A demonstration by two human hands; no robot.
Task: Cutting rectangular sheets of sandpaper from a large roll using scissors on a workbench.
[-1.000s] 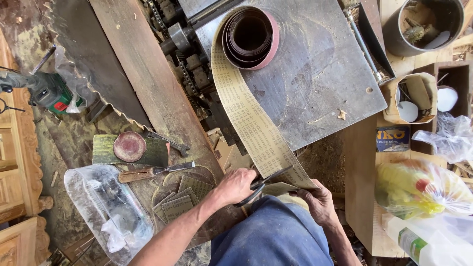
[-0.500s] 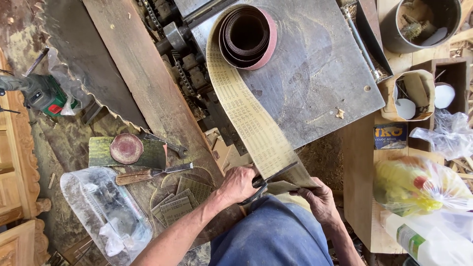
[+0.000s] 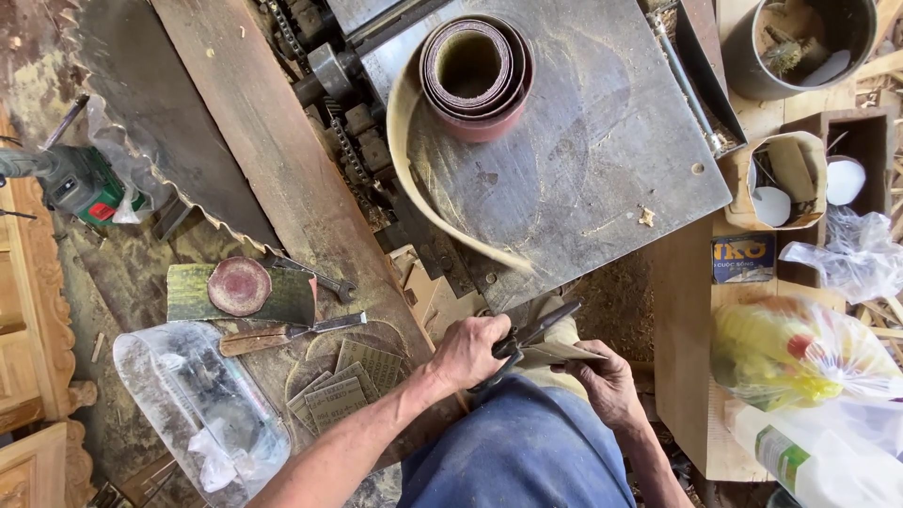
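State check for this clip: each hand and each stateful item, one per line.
left hand: gripping scissors, blades open
right hand: holding cut sandpaper piece
sandpaper roll: partly unrolled, loose strip curling on metal table
knife: lying flat, unheld

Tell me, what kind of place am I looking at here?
Most likely a woodworking shop: a big toothed saw blade lies on sawdust-strewn boards, a sandpaper roll sits on a metal machine table, and carved wooden furniture stands alongside.
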